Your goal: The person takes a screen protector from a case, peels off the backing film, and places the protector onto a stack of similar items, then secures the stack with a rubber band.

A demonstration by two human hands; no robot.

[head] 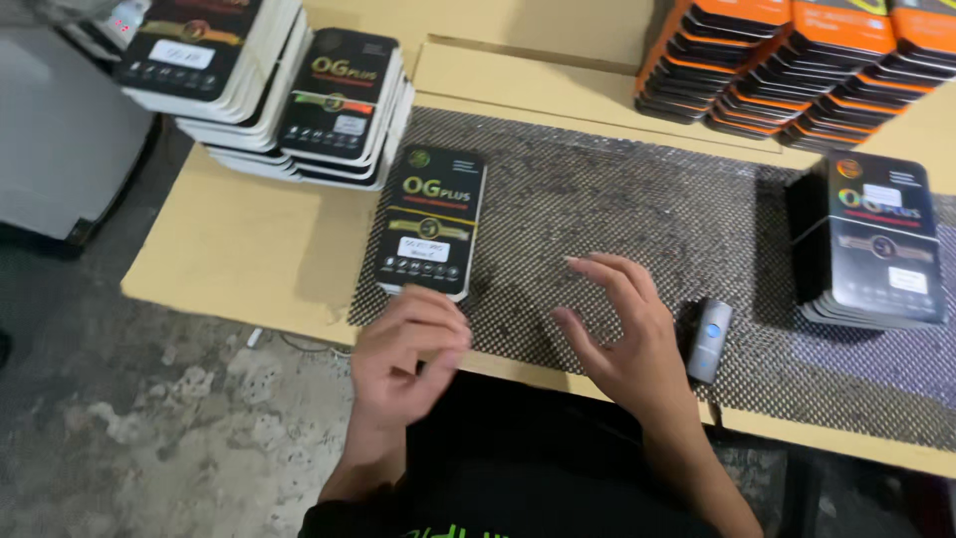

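A flat black retail box point(430, 221) with gold lettering and a white label lies on the dark mesh mat point(617, 199). My left hand point(406, 351) hovers at the box's near end, fingers curled loosely, holding nothing. To the right of it, my right hand point(622, 334) floats above the mat with fingers spread, empty. A small grey handheld device with a blue button point(708, 340) lies on the mat just right of my right hand.
Stacks of similar black boxes point(289, 85) stand at the back left on the cardboard tabletop point(239, 249). Another stack point(876, 239) sits at the right. Orange-and-black boxes point(797, 60) are piled at the back right. Concrete floor point(149, 418) lies below left.
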